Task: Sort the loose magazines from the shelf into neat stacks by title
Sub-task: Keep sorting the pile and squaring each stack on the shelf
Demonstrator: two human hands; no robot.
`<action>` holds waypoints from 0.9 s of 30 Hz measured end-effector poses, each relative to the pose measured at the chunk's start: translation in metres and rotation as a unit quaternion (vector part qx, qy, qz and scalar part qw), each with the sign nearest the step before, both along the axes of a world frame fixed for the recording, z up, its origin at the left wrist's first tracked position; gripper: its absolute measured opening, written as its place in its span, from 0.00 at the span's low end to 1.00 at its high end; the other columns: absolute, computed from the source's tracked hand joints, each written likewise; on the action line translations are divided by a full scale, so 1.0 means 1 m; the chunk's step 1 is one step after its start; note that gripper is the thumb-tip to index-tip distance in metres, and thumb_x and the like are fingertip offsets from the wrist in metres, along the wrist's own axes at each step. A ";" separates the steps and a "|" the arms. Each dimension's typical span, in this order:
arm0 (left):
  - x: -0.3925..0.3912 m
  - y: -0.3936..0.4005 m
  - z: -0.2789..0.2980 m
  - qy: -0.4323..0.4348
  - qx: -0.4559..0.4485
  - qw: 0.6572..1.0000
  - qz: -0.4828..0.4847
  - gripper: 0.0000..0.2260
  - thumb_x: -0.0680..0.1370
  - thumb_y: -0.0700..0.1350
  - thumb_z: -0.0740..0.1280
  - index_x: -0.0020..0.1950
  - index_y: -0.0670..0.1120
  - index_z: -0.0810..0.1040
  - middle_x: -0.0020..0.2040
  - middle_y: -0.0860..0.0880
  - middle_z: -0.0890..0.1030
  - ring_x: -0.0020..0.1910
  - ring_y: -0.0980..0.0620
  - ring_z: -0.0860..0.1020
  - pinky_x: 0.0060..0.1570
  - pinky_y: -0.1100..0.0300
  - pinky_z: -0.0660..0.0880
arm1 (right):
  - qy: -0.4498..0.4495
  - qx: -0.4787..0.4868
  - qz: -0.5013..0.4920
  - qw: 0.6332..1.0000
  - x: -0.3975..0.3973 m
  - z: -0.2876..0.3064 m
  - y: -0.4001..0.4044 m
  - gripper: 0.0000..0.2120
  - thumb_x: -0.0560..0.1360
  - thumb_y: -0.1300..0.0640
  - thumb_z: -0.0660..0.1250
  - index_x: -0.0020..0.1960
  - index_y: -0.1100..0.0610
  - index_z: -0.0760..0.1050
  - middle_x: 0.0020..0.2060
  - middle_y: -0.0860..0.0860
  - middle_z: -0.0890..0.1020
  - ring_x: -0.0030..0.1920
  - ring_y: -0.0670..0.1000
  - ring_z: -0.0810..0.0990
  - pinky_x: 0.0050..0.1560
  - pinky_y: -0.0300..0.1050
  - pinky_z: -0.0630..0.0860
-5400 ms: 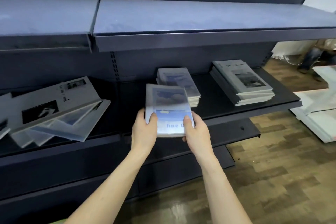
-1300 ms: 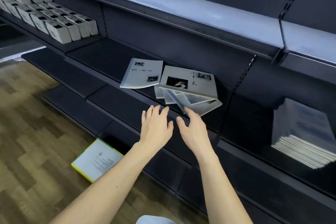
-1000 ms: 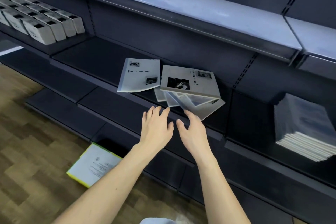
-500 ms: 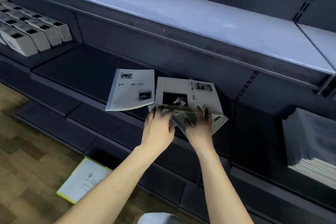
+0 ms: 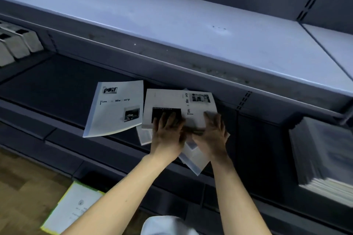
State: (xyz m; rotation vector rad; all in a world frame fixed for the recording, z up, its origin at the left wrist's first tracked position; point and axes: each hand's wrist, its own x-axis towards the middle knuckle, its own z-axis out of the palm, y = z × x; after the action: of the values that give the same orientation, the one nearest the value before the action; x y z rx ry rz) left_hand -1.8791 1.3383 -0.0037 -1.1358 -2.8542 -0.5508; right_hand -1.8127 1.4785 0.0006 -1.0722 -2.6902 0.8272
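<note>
A loose pile of magazines lies askew on the dark middle shelf (image 5: 57, 82). Its top one, a grey "Time Memory" magazine (image 5: 172, 99), is turned sideways. My left hand (image 5: 168, 133) has its fingers over the cover's black photo at the near edge. My right hand (image 5: 212, 133) grips the same near edge further right. Both thumbs are hidden under the cover. Fanned magazines (image 5: 194, 160) stick out below the hands, past the shelf front. A single copy of the same title (image 5: 116, 108) lies just to the left.
A neat stack of magazines (image 5: 322, 158) sits on the shelf bay at the right. Grey boxes (image 5: 17, 46) stand in rows at the far left. The upper shelf (image 5: 172, 25) overhangs the pile. A yellow-edged booklet (image 5: 70, 208) lies on the wooden floor below.
Earlier both hands held a blue magazine by the neat stacks. Since then the view swung left, and both open hands reached forward and closed on the pile's top magazine.
</note>
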 end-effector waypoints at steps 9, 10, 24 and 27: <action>-0.006 -0.007 0.001 0.000 0.029 0.994 -0.102 0.20 0.82 0.53 0.56 0.74 0.55 0.67 0.78 0.50 0.60 0.78 0.47 0.51 0.76 0.47 0.44 | 0.021 0.021 -0.111 0.993 0.017 0.005 -0.030 0.44 0.69 0.33 0.70 0.78 0.49 0.59 0.78 0.55 0.54 0.74 0.63 0.54 0.73 0.60 0.58; -0.005 -0.011 0.000 0.014 0.034 0.992 -0.118 0.18 0.81 0.52 0.58 0.72 0.54 0.70 0.77 0.50 0.63 0.78 0.46 0.53 0.75 0.48 0.44 | 0.018 0.018 -0.124 0.992 0.020 0.005 -0.035 0.43 0.70 0.35 0.70 0.78 0.49 0.58 0.79 0.55 0.53 0.75 0.62 0.53 0.74 0.59 0.57; -0.001 -0.049 -0.010 -0.024 0.025 0.983 -0.181 0.26 0.80 0.42 0.63 0.77 0.56 0.62 0.80 0.50 0.52 0.79 0.46 0.46 0.76 0.45 0.54 | 0.233 -0.099 -0.277 0.927 0.046 0.005 -0.117 0.28 0.74 0.53 0.71 0.72 0.54 0.68 0.65 0.51 0.74 0.58 0.49 0.77 0.54 0.36 0.76; 0.005 -0.057 -0.006 -0.044 0.068 0.978 -0.193 0.28 0.76 0.34 0.62 0.74 0.52 0.67 0.78 0.49 0.57 0.79 0.46 0.49 0.75 0.47 0.59 | 0.247 -0.137 -0.284 0.916 0.052 0.001 -0.137 0.25 0.76 0.52 0.69 0.71 0.54 0.67 0.60 0.51 0.77 0.55 0.47 0.79 0.51 0.40 0.78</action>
State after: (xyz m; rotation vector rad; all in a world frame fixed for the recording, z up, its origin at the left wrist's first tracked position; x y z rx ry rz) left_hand -1.8740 1.2812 -0.0096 -1.6896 -2.6177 -0.8148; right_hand -1.7604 1.3418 0.0016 -1.3740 -1.7488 1.1698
